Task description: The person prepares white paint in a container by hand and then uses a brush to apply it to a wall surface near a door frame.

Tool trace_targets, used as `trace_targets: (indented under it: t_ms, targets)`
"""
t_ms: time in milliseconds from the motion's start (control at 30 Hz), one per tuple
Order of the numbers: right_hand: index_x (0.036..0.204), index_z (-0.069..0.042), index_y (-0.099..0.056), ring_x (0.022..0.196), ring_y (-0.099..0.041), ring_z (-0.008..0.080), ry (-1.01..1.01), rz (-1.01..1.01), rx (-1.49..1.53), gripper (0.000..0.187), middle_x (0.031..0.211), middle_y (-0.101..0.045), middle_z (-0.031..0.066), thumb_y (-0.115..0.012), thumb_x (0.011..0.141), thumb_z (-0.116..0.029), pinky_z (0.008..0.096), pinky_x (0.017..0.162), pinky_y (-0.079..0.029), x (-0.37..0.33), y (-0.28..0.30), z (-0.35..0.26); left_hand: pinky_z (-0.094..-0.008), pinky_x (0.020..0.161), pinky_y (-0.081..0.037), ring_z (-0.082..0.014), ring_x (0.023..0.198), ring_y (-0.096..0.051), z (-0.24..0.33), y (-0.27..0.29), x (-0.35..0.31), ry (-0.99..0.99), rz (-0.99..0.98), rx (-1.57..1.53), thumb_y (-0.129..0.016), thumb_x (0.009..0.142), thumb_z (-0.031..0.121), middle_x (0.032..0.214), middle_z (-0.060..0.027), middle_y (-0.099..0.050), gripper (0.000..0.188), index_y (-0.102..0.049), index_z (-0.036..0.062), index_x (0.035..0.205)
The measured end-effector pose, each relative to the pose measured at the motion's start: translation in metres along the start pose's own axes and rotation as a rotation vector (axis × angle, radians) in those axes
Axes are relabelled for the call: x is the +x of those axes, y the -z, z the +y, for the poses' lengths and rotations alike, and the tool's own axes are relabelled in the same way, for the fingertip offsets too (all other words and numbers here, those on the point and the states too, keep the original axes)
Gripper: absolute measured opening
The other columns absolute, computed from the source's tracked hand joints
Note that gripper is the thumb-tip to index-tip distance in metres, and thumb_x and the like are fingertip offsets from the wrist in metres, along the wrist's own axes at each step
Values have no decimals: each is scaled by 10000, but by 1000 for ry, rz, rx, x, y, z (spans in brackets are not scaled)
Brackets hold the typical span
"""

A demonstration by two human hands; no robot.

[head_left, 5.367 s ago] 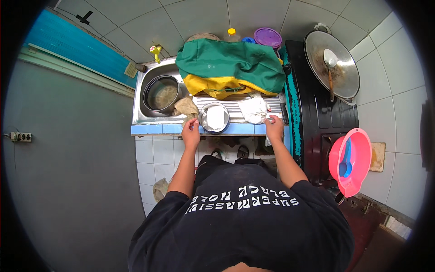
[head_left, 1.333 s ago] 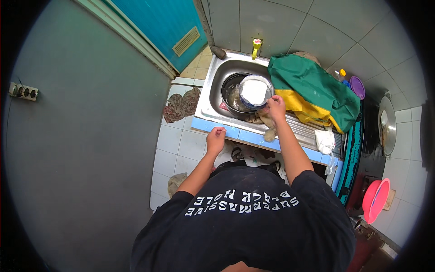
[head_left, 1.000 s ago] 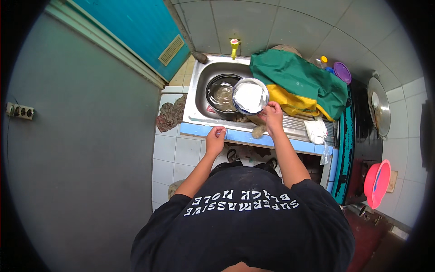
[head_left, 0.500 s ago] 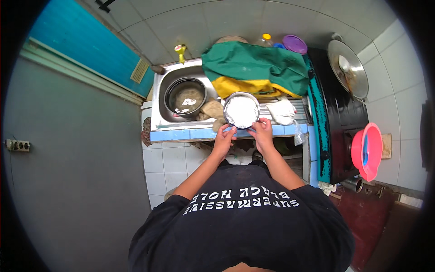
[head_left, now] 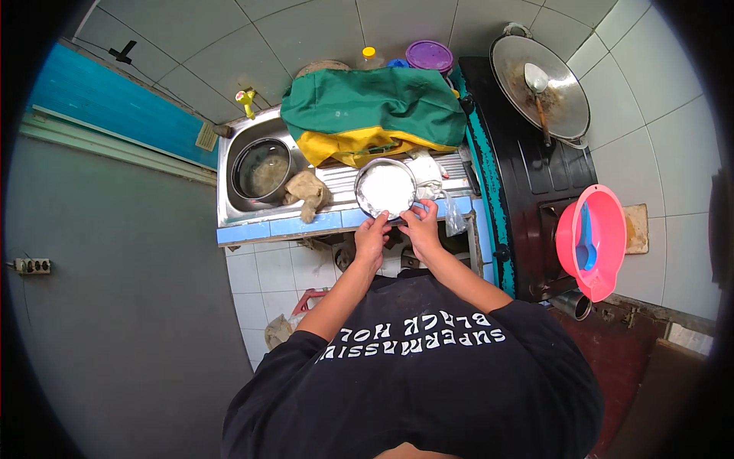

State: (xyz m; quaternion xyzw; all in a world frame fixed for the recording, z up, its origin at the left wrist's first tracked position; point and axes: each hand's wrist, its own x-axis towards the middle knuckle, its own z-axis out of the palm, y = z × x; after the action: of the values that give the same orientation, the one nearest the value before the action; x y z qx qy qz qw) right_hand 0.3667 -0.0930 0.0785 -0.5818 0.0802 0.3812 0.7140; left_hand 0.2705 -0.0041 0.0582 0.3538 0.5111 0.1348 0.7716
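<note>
Both my hands are on a round dark-sided bowl (head_left: 385,188) filled with something white, which I cannot tell exactly. It is at the front of the steel drainboard. My left hand (head_left: 371,239) grips the near left of its rim, thumb over the edge. At the near right, the fingers of my right hand (head_left: 423,229) close on the rim; the fingertips underneath are hidden. Behind the bowl's right side lies a crumpled white cloth (head_left: 425,170) with a clear plastic bag (head_left: 456,219) hanging by it. Left of the bowl sits a bunched brown cloth (head_left: 309,193).
A dark pot (head_left: 264,170) of cloudy water stands in the sink (head_left: 226,182), below a yellow-green tap (head_left: 245,99). A green and yellow cover (head_left: 371,103) drapes things behind. On the black stove (head_left: 527,172) to the right are a wok (head_left: 508,65) with a ladle and a pink basin (head_left: 608,264).
The view has turned rightward. The bowl has shifted right over the drainboard, away from the brown cloth and closer to the white one. Both hands remain on it.
</note>
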Motion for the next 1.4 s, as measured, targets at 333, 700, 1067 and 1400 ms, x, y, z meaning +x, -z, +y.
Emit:
trace_targets:
  t_ms: [333,700,1067,1400]
  targets:
    - [1079,-48,-653,1022,-641,325,437,306,-885,311,1121,-665,163,-749,849,-235,426,888,-509,137,108,-24,-194,633,-465,-83,768,-632,-3,21,13,-16,20,18,-772,902,293,873,-7,-649,296,-640,55,1017]
    - [1175,-121,-723,1201,-554,342,474,29,-1588,364,1230,-626,122,-744,816,-174,482,1022,-471,176,98,-64,-174,628,-476,-74,783,-634,-1,54,25,-4,101,149,-765,908,253,947,-18,-665,351,-657,-13,1109]
    - [1128,-90,-707,1172,-589,335,474,85,-1618,308,1196,-653,119,-731,832,-172,509,967,-497,188,102,-48,-164,607,-469,-60,754,-626,-7,62,43,40,23,150,-762,911,256,885,-12,-658,340,-646,5,1109]
    - [1113,-39,-682,981,-667,361,521,224,-1285,264,1053,-691,175,-674,856,-95,474,877,-532,185,104,-50,-175,611,-475,-74,746,-629,-13,70,51,45,37,83,-769,902,259,901,-19,-643,350,-635,6,1102]
